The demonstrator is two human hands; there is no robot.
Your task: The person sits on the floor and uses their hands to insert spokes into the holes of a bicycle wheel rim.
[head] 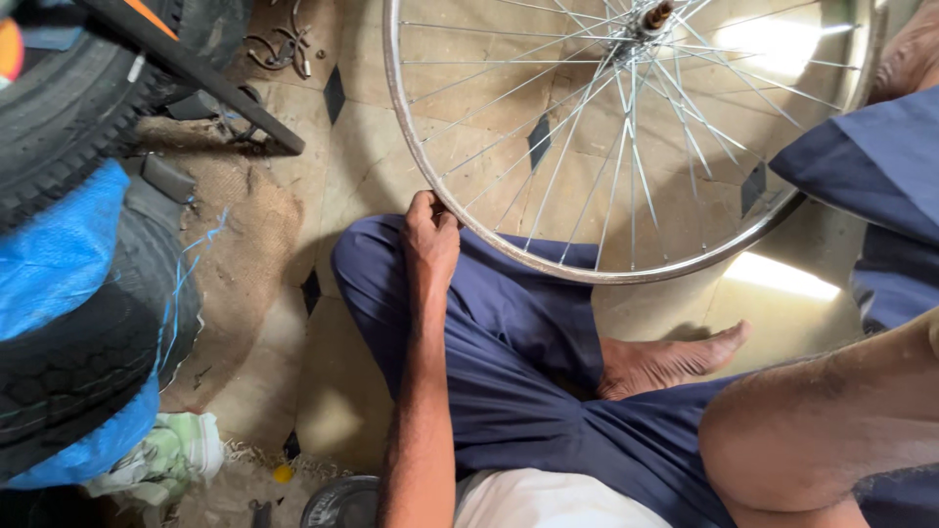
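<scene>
The bare wheel rim [469, 210] stands over the tiled floor [362, 166], spoked and without a tyre, its face turned toward the camera and its lower arc resting across the person's lap; the axle at the hub [653, 17] sticks out toward the viewer, so the wheel's axis runs roughly along the line of sight while its plane lies broadside; the top of the rim runs out of view.

The left hand [430, 235] sits at the rim's lower-left arc, its grip closed around the metal edge, fingers curled over it and thumb behind; the forearm leads straight down from the rim toward the person's body. The right hand cannot be told for certain; only a bare forearm shows low to the right of the rim, and something skin-toned touches the rim's upper right edge, too cropped to read.

Just below the rim lie the person's dark blue trousers [509, 352] and a bare foot [675, 357]; left of the rim, well apart, black tyres [59, 117] are stacked with blue wrapping [54, 259], and a worn sack mat [245, 235] lies between them and the rim.
</scene>
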